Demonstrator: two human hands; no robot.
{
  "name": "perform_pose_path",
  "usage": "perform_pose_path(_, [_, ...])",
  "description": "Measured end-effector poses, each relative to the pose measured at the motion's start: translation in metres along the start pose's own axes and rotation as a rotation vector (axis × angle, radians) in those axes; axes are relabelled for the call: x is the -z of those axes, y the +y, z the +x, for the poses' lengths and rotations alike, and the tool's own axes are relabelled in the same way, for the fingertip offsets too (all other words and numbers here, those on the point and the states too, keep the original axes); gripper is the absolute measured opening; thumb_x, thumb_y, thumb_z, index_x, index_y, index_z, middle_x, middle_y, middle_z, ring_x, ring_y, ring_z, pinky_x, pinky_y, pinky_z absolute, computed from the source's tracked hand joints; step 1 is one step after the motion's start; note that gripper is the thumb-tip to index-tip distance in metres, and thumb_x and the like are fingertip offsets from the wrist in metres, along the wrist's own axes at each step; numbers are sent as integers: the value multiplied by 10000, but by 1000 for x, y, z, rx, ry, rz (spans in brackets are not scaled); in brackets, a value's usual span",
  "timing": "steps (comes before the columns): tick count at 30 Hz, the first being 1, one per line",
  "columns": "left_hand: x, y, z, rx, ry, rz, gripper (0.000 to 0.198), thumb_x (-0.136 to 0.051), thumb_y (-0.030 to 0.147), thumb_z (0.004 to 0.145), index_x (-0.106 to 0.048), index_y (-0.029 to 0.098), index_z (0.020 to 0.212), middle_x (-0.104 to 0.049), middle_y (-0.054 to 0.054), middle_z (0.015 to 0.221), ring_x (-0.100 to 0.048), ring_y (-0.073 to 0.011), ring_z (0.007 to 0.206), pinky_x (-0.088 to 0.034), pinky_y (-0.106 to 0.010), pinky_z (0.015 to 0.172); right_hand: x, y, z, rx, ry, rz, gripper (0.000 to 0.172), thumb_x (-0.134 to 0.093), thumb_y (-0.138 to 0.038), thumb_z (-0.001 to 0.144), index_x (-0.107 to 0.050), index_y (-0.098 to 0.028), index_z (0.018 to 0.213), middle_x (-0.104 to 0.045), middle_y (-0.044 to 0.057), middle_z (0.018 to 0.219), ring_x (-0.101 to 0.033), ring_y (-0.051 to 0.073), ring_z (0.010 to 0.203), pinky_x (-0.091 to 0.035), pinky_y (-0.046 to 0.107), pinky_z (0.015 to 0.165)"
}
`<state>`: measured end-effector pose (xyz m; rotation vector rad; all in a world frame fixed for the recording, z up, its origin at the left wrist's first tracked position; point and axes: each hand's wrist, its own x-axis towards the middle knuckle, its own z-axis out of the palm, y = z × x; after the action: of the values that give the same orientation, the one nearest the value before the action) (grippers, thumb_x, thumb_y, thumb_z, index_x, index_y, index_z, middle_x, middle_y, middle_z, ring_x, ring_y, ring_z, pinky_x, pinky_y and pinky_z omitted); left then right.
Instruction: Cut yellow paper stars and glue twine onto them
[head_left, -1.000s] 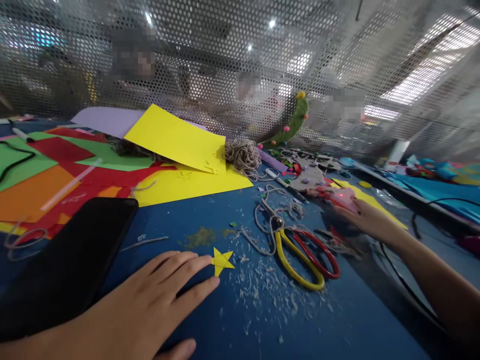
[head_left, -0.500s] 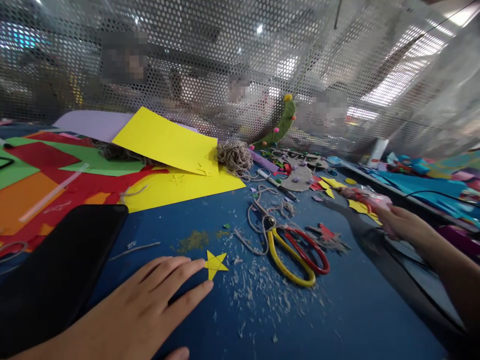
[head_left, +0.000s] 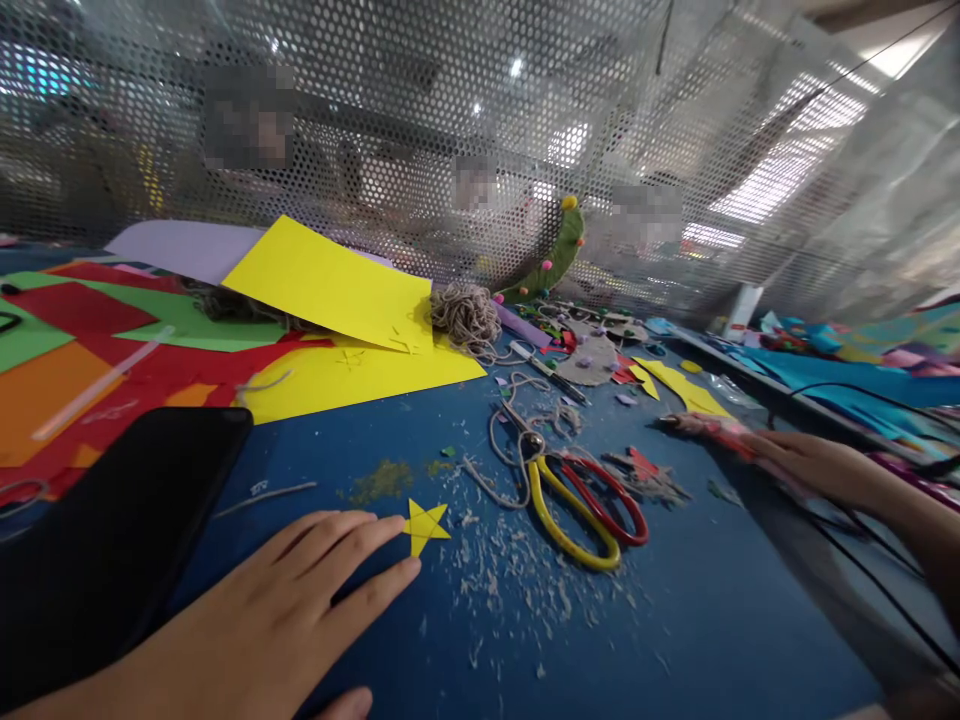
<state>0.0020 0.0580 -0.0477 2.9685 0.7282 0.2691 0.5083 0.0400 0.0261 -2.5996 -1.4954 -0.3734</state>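
Note:
My left hand (head_left: 300, 600) lies flat on the blue tabletop with its fingers stretched out. Two of its fingertips touch the left edge of a small yellow paper star (head_left: 425, 526) with pencil lines on it. At the right, my right hand (head_left: 832, 468) is closed around a pinkish glue gun (head_left: 724, 436), partly hidden by the fingers, with its dark tip pointing left. Between the hands rest scissors (head_left: 574, 495) with one yellow and one red handle, a piece of grey yarn around their blades.
A black phone-like slab (head_left: 112, 540) lies left of my left hand. Behind are yellow sheets (head_left: 337, 285), a yarn bundle (head_left: 465, 315), a pen (head_left: 551, 372) and yellow scraps (head_left: 686, 388). Black cords (head_left: 874, 590) run at the right; a perforated screen (head_left: 420, 120) stands at the back.
My right hand has brought the glue gun lower and nearer, off the yellow paper scraps. My left hand stays at the star. The view has shifted slightly.

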Motion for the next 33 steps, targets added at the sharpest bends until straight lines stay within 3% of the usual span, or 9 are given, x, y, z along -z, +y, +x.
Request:
perform_pose_path(4, [2,-2,1,-39,-47,-2,592,-477,260,736,-283,303,1293,-404,-18,1309,-419,-252,1129,-389,-410,909,14,-26,3,97,-194,4,208,-557,-269,696,-593,-171,516,-615,105,588,-566,199,565,-401,306,607])
perform_pose_path(6, [2,-4,1,-52,-49,-3,591,-471,273,747,-268,297,1301,-404,-26,1309,-418,-254,1131,-393,-410,906,20,-59,-4,164,-201,50,227,-504,-361,740,-620,-168,767,-640,101,736,-580,195,652,-410,307,642])
perform_pose_path(8, [1,-4,2,-60,-29,-9,585,-468,289,752,-270,289,1302,-412,-32,1303,-418,-257,1131,-392,-410,906,23,-102,-21,389,-268,235,300,-434,-402,791,-586,-175,915,-632,86,871,-587,175,745,-424,297,690])
perform_pose_path(12, [3,1,2,-43,40,-17,555,-470,298,749,-317,277,1283,-421,-22,1297,-426,-246,1124,-377,-392,920,22,-189,-68,865,-352,335,268,-413,-376,825,-562,-205,969,-599,57,948,-559,164,821,-435,309,725])
perform_pose_path(16, [14,6,3,1,36,-7,503,-486,298,747,-386,279,1240,-448,-6,1278,-442,-225,1112,-368,-365,932,10,-234,-95,1139,-403,400,317,-483,-351,801,-505,-211,1085,-499,75,1094,-474,190,988,-405,342,828])
perform_pose_path(18, [18,7,4,-39,-15,-13,506,-488,313,751,-381,281,1244,-438,-6,1288,-441,-220,1116,-382,-353,920,4,-241,-96,1166,-424,437,287,-502,-334,794,-513,-200,1049,-492,69,1068,-463,180,977,-400,334,831])
perform_pose_path(23, [14,8,3,66,47,-26,498,-508,280,707,-431,300,1199,-452,25,1273,-426,-213,1121,-365,-361,932,-5,-247,-89,1084,-440,530,92,-477,-271,815,-516,-187,816,-521,38,910,-493,142,840,-423,281,734])
perform_pose_path(29, [13,8,5,37,31,-25,506,-498,230,679,-451,293,1179,-461,26,1260,-430,-210,1105,-360,-358,933,-13,-245,-88,837,-396,636,252,-540,-296,757,-475,-183,973,-529,51,878,-535,133,730,-480,281,652])
perform_pose_path(33, [12,7,5,22,25,-20,509,-493,225,673,-450,298,1175,-464,39,1252,-427,-207,1101,-369,-356,930,-13,-244,-88,749,-425,673,136,-520,-266,757,-511,-176,859,-513,55,904,-558,113,706,-510,266,656])
